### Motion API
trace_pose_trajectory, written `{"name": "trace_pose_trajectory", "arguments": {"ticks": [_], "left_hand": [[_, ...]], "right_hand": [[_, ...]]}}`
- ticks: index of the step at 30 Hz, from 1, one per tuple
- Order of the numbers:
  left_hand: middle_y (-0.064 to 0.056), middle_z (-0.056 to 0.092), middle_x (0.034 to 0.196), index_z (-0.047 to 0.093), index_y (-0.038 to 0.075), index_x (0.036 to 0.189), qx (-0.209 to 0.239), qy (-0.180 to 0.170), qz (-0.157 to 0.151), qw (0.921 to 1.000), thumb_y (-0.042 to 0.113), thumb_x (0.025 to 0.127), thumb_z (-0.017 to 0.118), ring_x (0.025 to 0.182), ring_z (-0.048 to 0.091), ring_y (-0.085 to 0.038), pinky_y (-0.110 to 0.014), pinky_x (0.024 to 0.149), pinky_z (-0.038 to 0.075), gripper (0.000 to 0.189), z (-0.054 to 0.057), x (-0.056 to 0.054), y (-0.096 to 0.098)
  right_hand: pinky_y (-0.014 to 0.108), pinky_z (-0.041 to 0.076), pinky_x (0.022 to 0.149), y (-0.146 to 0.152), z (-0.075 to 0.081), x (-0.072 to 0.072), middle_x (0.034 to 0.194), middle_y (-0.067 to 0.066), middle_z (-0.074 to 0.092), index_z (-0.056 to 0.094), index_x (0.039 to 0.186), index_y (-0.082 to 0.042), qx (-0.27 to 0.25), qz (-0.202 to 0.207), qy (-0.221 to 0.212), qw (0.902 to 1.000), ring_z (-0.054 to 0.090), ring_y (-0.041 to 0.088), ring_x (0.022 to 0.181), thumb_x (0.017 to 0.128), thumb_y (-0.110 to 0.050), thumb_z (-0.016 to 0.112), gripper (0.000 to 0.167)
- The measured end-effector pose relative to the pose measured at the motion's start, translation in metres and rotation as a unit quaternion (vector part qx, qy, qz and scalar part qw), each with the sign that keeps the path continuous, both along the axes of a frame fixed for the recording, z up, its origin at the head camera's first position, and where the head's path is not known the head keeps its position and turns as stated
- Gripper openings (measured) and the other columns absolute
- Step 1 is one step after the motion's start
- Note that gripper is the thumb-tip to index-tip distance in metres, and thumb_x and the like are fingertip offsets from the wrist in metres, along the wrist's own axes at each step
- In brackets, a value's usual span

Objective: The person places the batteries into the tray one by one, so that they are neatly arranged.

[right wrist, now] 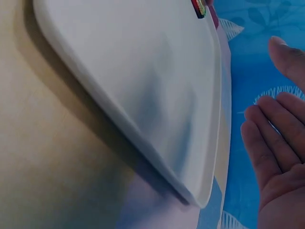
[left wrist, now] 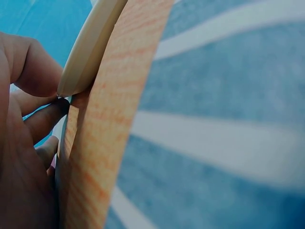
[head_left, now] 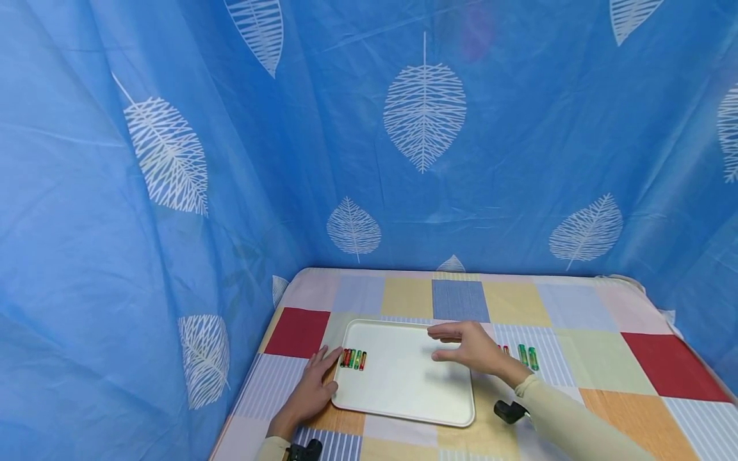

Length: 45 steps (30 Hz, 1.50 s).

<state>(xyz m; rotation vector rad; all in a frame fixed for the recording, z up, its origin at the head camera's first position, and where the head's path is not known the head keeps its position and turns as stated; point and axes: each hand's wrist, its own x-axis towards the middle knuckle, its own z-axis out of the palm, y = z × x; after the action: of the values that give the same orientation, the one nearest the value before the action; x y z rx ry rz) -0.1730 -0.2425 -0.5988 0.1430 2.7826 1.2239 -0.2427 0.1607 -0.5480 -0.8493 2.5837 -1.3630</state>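
Observation:
A white rectangular tray point(head_left: 406, 378) lies on the patchwork cloth. Several red and green batteries point(head_left: 353, 359) stand in a row at its left end. My left hand point(head_left: 309, 392) rests against the tray's left rim, thumb and fingers touching the edge; the left wrist view shows the thumb at the rim point(left wrist: 78, 67). Above the right part of the tray hovers my right hand point(head_left: 475, 349), holding nothing, fingers straight and thumb apart. Beyond that wrist, two green batteries point(head_left: 527, 357) lie on the cloth. Red batteries point(head_left: 505, 350) beside them are partly hidden by the wrist.
The patchwork tablecloth point(head_left: 599, 358) covers the table around the tray. A blue curtain with white leaf prints point(head_left: 501, 160) hangs behind the table and along its left side. Black wrist devices point(head_left: 510, 412) sit at both sleeves.

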Motion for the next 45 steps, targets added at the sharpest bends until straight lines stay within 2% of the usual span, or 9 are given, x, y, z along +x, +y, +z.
{"name": "trace_pose_trajectory", "arguments": {"ticks": [9,12,19,22,26,30,36,40,45], "left_hand": [[-0.022,0.038,0.175,0.051,0.017,0.165,0.0,0.004,-0.006,1.0,0.009,0.09,0.068,0.167,0.02,-0.05,-0.077,0.132,0.011,0.078,0.002,0.0,0.0],[-0.022,0.04,0.174,0.051,0.016,0.165,-0.002,0.008,-0.008,0.9999,0.009,0.09,0.066,0.167,0.021,-0.049,-0.073,0.134,0.01,0.077,0.002,0.0,0.0],[-0.023,0.038,0.175,0.051,0.016,0.165,0.0,0.0,-0.001,1.0,0.01,0.089,0.069,0.167,0.02,-0.05,-0.077,0.132,0.012,0.079,0.004,0.001,0.002],[-0.022,0.038,0.175,0.05,0.017,0.166,0.001,-0.007,0.003,1.0,0.011,0.089,0.069,0.167,0.019,-0.049,-0.076,0.132,0.012,0.08,0.004,0.002,0.002],[-0.022,0.037,0.175,0.051,0.017,0.165,-0.001,-0.008,0.006,0.9999,0.011,0.088,0.071,0.167,0.02,-0.049,-0.078,0.131,0.013,0.08,0.004,0.002,0.002],[-0.022,0.037,0.175,0.051,0.017,0.165,-0.005,-0.006,0.006,0.9999,0.011,0.088,0.071,0.166,0.02,-0.05,-0.079,0.13,0.014,0.08,0.004,0.003,0.002],[-0.023,0.037,0.175,0.051,0.017,0.165,0.002,-0.006,0.005,1.0,0.011,0.088,0.071,0.166,0.02,-0.05,-0.078,0.131,0.014,0.08,0.003,0.003,0.003],[-0.022,0.036,0.176,0.051,0.018,0.165,-0.001,-0.004,0.004,1.0,0.01,0.088,0.071,0.167,0.02,-0.05,-0.079,0.131,0.014,0.08,0.002,0.003,0.002],[-0.022,0.036,0.176,0.052,0.02,0.165,-0.003,-0.004,0.005,1.0,0.011,0.088,0.071,0.167,0.019,-0.05,-0.078,0.131,0.013,0.08,0.0,0.001,0.002]], "right_hand": [[0.055,0.062,0.102,0.039,0.007,0.009,0.134,0.02,0.077,0.075,0.138,-0.004,-0.042,-0.015,-0.014,0.9989,0.076,0.041,0.122,0.091,-0.018,0.09,0.051],[0.055,0.063,0.101,0.054,0.008,0.012,0.135,0.021,0.076,0.074,0.139,-0.007,-0.044,-0.022,-0.018,0.9986,0.076,0.041,0.122,0.091,-0.019,0.09,0.052],[0.045,0.066,0.098,0.089,0.01,0.02,0.138,0.019,0.076,0.072,0.143,-0.006,-0.034,-0.048,-0.034,0.9977,0.078,0.024,0.122,0.092,-0.021,0.089,0.056],[0.044,0.066,0.097,0.104,0.011,0.025,0.139,0.021,0.074,0.07,0.144,-0.005,-0.032,-0.059,-0.045,0.9967,0.077,0.023,0.123,0.093,-0.021,0.088,0.057],[0.032,0.066,0.094,0.121,0.012,0.031,0.141,0.017,0.075,0.07,0.146,-0.007,-0.022,-0.097,-0.057,0.9934,0.076,0.019,0.125,0.093,-0.024,0.088,0.059],[0.023,0.064,0.088,0.136,0.013,0.035,0.139,0.015,0.076,0.069,0.146,-0.007,-0.012,-0.126,-0.056,0.9904,0.077,0.021,0.123,0.094,-0.025,0.087,0.058],[0.021,0.063,0.086,0.158,0.011,0.039,0.138,0.016,0.076,0.069,0.146,-0.004,0.016,-0.166,-0.053,0.9845,0.078,0.021,0.12,0.093,-0.03,0.089,0.062],[0.017,0.062,0.087,0.171,0.005,0.041,0.14,0.015,0.075,0.069,0.147,-0.005,0.031,-0.194,-0.064,0.9784,0.077,0.029,0.123,0.091,-0.033,0.09,0.065],[0.017,0.062,0.087,0.181,-0.005,0.043,0.142,0.018,0.074,0.069,0.146,-0.003,0.041,-0.203,-0.078,0.9752,0.077,0.033,0.123,0.092,-0.032,0.089,0.065]]}}
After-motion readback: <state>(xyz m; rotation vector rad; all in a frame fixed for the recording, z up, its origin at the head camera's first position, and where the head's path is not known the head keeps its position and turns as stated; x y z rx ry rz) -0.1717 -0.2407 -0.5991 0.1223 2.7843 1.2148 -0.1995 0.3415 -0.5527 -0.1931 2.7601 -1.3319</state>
